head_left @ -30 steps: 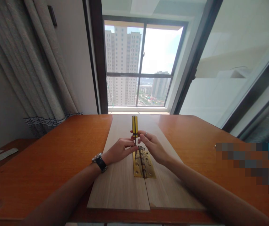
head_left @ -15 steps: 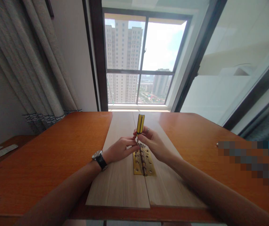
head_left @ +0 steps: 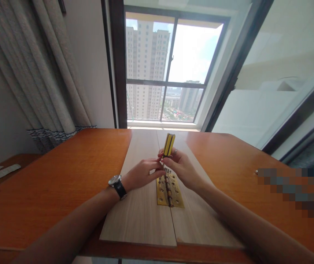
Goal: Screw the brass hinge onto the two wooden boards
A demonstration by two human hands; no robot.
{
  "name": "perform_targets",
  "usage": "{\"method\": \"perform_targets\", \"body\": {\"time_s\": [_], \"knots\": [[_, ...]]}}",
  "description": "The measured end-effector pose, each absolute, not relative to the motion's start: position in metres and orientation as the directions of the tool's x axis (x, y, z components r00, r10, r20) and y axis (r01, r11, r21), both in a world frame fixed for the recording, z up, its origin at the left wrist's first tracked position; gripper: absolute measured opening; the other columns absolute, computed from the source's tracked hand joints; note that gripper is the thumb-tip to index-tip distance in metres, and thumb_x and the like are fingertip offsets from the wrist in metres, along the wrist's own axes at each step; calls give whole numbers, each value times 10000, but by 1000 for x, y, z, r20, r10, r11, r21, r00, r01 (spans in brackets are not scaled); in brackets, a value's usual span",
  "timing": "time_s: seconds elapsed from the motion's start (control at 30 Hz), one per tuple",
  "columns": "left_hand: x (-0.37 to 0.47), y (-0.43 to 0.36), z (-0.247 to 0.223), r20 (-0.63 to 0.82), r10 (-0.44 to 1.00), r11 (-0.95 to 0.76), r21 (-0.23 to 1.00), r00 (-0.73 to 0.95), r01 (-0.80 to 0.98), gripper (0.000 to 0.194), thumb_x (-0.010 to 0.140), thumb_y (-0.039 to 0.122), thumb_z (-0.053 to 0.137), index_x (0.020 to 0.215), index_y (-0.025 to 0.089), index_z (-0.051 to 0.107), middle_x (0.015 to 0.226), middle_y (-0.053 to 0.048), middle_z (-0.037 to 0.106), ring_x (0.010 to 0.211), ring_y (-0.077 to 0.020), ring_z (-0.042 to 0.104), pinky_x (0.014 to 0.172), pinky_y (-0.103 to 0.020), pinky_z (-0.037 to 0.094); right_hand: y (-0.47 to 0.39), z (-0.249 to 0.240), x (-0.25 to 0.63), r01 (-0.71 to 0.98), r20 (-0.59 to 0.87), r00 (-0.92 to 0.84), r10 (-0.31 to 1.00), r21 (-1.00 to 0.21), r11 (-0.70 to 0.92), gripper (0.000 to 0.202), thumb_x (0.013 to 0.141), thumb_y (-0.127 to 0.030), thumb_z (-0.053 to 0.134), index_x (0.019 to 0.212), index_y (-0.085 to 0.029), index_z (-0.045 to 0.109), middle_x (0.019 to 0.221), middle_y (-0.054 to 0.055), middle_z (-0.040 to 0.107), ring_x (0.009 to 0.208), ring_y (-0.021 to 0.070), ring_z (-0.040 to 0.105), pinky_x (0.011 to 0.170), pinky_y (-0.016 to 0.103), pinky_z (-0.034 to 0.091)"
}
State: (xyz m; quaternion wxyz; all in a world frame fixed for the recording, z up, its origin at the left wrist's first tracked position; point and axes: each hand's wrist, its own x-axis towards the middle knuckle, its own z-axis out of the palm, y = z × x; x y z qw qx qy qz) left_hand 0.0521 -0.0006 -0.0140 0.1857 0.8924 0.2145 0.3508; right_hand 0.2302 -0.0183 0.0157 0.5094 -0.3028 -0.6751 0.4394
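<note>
My right hand (head_left: pixel 183 168) is closed on a screwdriver with a yellow and black handle (head_left: pixel 169 145), its shaft pointing down and its top leaning a little right. Beside the shaft, the fingers of my left hand (head_left: pixel 143 173) are pinched together near the tip; what they hold is too small to make out. Just below both hands a brass hinge (head_left: pixel 162 196) lies across the seam between two pale wooden boards (head_left: pixel 137 223). Several small screws (head_left: pixel 167 170) sit at the hinge's far end.
The boards rest on an orange-brown wooden table (head_left: pixel 91 165). Beyond its far edge is a window (head_left: pixel 165 84). A grey curtain (head_left: pixel 55 73) hangs at the left. Blurred-out items lie at the table's right side.
The screwdriver handle leans further right than before. Both hands remain together at the hinge's far end, and the whole view has shifted slightly.
</note>
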Motion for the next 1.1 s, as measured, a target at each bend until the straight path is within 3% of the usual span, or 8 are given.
{"method": "perform_targets", "body": {"time_s": [0.23,0.43,0.67,0.9,1.1], "knots": [[52,0,-14,554,532,-838,452,640,306,361,984,348,458,729,145,613,772,-44,631,751,-144,561,741,-261,461,-17,9,234,-35,430,-342,835,-894,447,374,897,-514,575,1070,-208,702,1046,71,694,959,213,619,894,368,473],[53,-1,-14,556,489,-868,381,671,317,344,995,319,433,738,158,594,775,-46,654,766,-148,585,783,-269,468,-19,14,234,-8,456,-344,820,-875,484,305,849,-502,643,887,-205,700,969,59,681,945,214,610,875,363,482],[54,0,-16,539,448,-891,336,714,305,295,997,292,424,869,145,645,959,-102,705,944,-198,645,897,-317,482,-21,15,231,-89,420,-331,845,-905,415,310,742,-452,769,890,-204,656,860,34,645,814,183,604,747,322,501],[54,-1,-16,565,439,-898,284,698,335,326,992,273,418,752,162,609,818,-66,672,791,-161,615,831,-283,485,-22,8,234,-121,430,-375,821,-901,416,333,876,-472,632,1064,-207,707,1001,71,697,924,208,630,900,369,485],[54,-1,-16,568,418,-908,242,709,342,315,987,251,431,732,159,589,783,-50,667,748,-145,602,804,-271,486,-22,15,233,-80,460,-361,811,-882,464,268,840,-448,685,926,-195,715,943,57,671,895,194,617,858,340,496]]}}
